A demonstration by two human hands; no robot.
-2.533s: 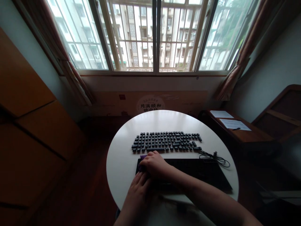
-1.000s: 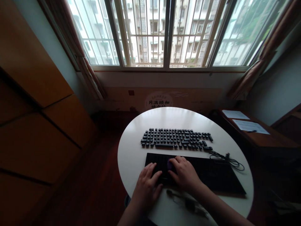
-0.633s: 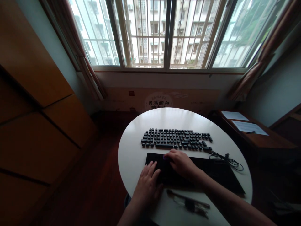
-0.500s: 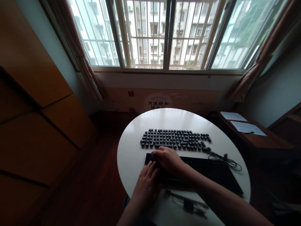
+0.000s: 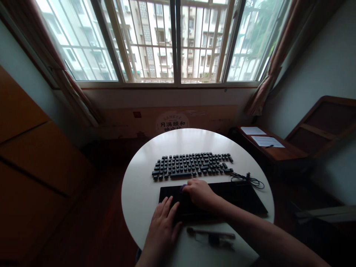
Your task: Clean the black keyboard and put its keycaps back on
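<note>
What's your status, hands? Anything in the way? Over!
Right hand: grip on purple thing, at black board. Left hand: open, fingers at board's left end. Keycaps beyond board, cable by its far right corner, neither blocking hands.

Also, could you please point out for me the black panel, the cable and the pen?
Black panel (image 5: 240, 200): head view, on its bare top, right of the hands.
Cable (image 5: 251, 180): head view, on the middle of its coiled bundle.
Pen (image 5: 269, 146): head view, on its middle.
</note>
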